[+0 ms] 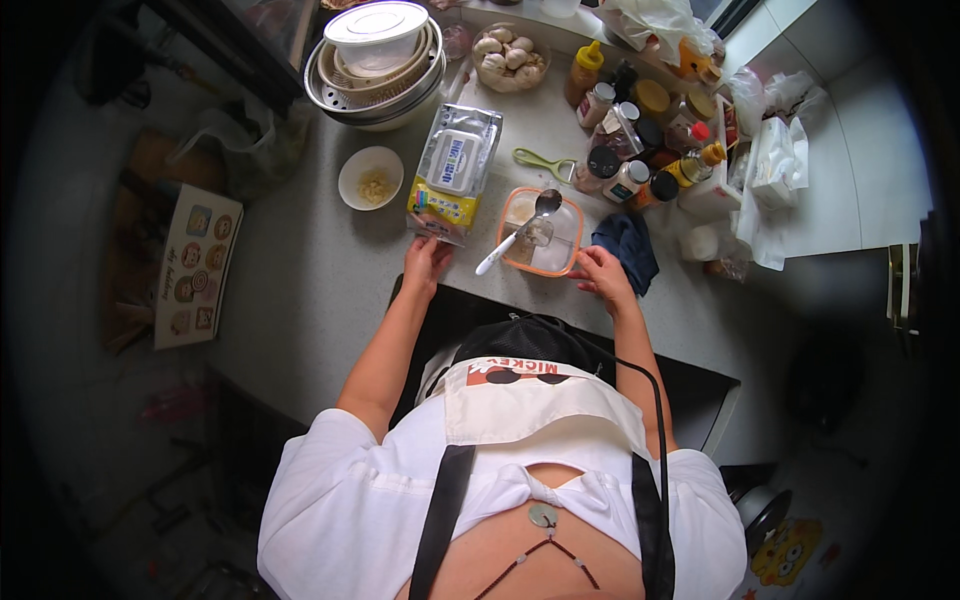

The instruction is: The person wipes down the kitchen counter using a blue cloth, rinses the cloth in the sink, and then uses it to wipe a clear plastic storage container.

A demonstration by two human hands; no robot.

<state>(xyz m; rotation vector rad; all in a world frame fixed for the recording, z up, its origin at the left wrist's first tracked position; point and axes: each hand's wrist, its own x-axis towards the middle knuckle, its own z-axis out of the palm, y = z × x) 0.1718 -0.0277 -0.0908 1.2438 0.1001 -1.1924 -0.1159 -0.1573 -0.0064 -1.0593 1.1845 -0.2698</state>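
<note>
My left hand (428, 262) is at the near end of a silver and yellow pack of wet wipes (474, 157), its fingers closed on the edge. The pack lies lengthwise on the counter, its white lid up. To its right is a clear square container (567, 225) with an orange rim, divided inside and holding a little pale stuff. A spoon (520, 232) with a white handle rests across it, bowl inward, handle over the near-left rim. My right hand (602, 275) pinches the container's near-right corner. A white bowl (350, 182) with minced pale food, possibly garlic, stands left of the pack.
A green peeler (543, 162) lies beyond the container, a dark blue cloth (628, 248) right of it. Several jars and bottles (625, 180) crowd the right back. Stacked basins (385, 95) and a basket of garlic bulbs (511, 58) stand behind. A printed box (198, 265) is at left.
</note>
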